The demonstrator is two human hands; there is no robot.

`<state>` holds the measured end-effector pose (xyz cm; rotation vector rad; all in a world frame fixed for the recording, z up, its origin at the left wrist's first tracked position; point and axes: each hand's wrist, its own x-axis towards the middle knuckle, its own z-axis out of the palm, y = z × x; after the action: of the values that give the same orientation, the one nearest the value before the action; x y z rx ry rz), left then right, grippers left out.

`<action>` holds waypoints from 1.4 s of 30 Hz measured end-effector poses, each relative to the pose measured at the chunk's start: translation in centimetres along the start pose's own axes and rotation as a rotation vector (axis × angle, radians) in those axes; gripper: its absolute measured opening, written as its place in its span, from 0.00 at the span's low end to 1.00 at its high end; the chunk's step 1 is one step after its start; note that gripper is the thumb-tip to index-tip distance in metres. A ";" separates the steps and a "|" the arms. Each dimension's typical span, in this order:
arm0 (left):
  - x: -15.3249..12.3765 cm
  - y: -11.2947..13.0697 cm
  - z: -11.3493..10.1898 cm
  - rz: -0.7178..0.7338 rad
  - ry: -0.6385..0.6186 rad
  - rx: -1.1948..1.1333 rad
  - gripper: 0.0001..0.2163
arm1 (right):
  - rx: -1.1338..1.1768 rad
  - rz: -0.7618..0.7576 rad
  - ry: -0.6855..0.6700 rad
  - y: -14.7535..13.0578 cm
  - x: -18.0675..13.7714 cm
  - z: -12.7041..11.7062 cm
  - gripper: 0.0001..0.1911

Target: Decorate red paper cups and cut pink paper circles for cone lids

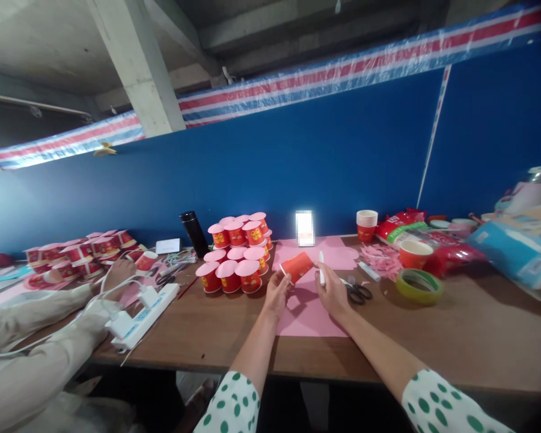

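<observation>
My left hand (276, 293) grips a red paper cup (296, 266), held on its side above a pink paper sheet (307, 316). My right hand (331, 291) is closed round a white marker pen (321, 268), its tip pointing up, close to the cup's right end. Both hands hover over the middle of the brown table (216, 337). A stack of red cups capped with pink paper (237, 252) stands just left of my left hand.
Black scissors (357, 291) lie right of my right hand, then a green tape roll (419, 285) and an open red cup (413, 253). A white power strip (144, 311) lies left. Another person's sleeve and hand (115, 273) rest at left near more capped cups (79, 251). A black flask (195, 233) stands behind.
</observation>
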<state>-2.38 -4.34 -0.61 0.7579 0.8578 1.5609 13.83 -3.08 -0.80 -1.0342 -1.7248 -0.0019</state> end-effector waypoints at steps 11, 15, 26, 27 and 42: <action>0.3 -0.3 -0.4 0.039 0.037 -0.079 0.20 | 0.020 0.007 -0.042 -0.3 -0.2 0.0 0.14; 0.3 -0.3 -0.5 0.050 0.041 -0.099 0.18 | 0.027 0.011 -0.056 -0.4 -0.2 -0.1 0.14; 0.0 0.1 0.1 0.068 0.045 -0.113 0.17 | 0.047 0.083 -0.071 -0.5 -0.2 -0.1 0.13; -0.1 0.1 0.1 0.067 0.046 -0.115 0.17 | 0.050 0.092 -0.068 -0.4 -0.1 -0.1 0.13; -0.2 0.2 0.2 0.070 0.033 -0.125 0.14 | 0.061 0.158 -0.106 -0.4 0.0 -0.3 0.17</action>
<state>-2.27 -4.55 -0.33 0.6803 0.7565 1.6767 13.75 -3.46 -0.46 -1.1392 -1.7224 0.2084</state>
